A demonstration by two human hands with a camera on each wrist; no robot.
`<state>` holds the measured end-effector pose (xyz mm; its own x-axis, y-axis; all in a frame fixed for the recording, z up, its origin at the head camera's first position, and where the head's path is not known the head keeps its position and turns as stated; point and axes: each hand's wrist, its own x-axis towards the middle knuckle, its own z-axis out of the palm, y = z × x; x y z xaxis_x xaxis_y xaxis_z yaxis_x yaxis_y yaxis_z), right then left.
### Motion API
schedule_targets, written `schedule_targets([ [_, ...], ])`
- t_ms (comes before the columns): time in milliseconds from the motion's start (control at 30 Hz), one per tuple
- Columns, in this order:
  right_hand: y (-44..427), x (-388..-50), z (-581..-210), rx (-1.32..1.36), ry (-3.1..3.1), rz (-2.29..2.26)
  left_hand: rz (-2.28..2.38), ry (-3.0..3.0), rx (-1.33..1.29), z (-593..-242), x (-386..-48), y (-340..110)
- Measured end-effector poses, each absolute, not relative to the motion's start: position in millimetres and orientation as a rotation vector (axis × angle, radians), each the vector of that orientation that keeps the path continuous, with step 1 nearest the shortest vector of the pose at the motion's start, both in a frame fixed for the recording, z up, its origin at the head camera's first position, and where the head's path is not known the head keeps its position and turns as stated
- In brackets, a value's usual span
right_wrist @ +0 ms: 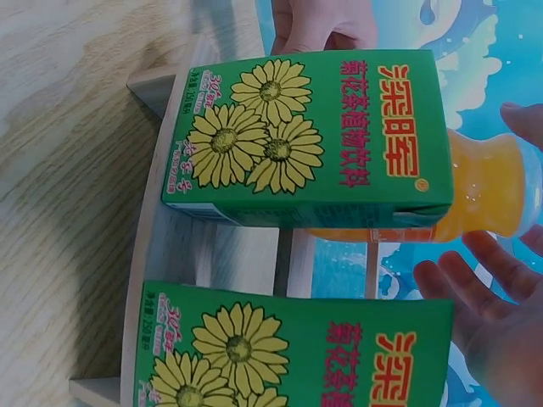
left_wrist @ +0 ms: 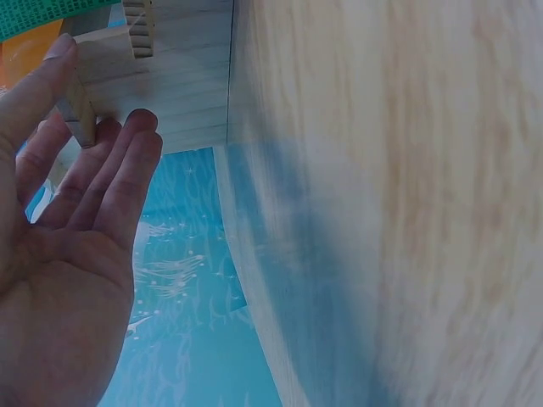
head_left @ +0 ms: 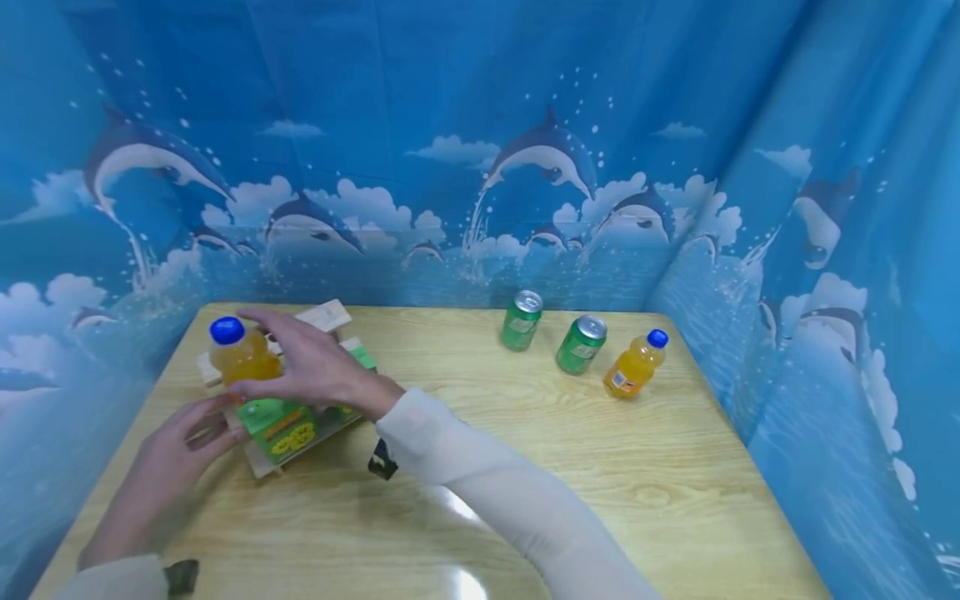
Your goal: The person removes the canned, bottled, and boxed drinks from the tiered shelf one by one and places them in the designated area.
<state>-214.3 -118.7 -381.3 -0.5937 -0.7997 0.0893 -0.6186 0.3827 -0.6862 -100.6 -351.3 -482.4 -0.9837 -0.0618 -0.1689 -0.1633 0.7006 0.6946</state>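
Note:
A small wooden rack point(head_left: 258, 458) stands at the table's left, holding green drink cartons point(right_wrist: 254, 144) printed with yellow flowers. Behind the nearer carton, an orange drink bottle point(head_left: 243, 360) with a blue cap stands upright in the rack. My right hand point(head_left: 311, 358) spreads around the bottle's upper part, thumb on the near side and fingers behind; gaps show beside the bottle in the right wrist view. At the rack's front left corner, my left hand point(head_left: 176, 450) holds a wooden end piece point(left_wrist: 81, 114) between thumb and fingers.
Two green cans point(head_left: 521, 321) point(head_left: 581, 345) stand toward the table's back right. Beside them is another orange drink bottle point(head_left: 634, 365) with a blue cap. A blue dolphin-print curtain point(head_left: 420, 150) hangs along the back and sides of the wooden table point(head_left: 525, 467).

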Motion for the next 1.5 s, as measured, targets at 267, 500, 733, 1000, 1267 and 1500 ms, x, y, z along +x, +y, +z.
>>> schedule_targets([
  [267,-122.0,-212.3,-384.8,-1.244,2.368,-1.015,1.155,2.762,-0.181,-482.0,-100.2,-351.4],
  [500,-122.9,-212.4,-387.6,-1.251,2.368,-1.007,1.167,2.749,-0.178,-482.3,-100.6,-351.8],
  [733,-124.8,-211.8,-389.3,-1.232,2.39,-0.982,1.184,2.744,-0.183,-482.8,-101.0,-351.6],
  [1000,-128.0,-210.5,-391.2,-1.222,2.433,-0.957,1.189,2.785,-0.158,-484.2,-99.4,-350.3],
  [1267,-129.5,-209.2,-390.9,-1.199,2.43,-0.993,1.212,2.771,-0.174,-483.5,-97.8,-349.7],
  [1500,-128.5,-208.6,-390.4,-1.19,2.415,-1.033,1.205,2.751,-0.183,-480.8,-98.5,-348.9],
])
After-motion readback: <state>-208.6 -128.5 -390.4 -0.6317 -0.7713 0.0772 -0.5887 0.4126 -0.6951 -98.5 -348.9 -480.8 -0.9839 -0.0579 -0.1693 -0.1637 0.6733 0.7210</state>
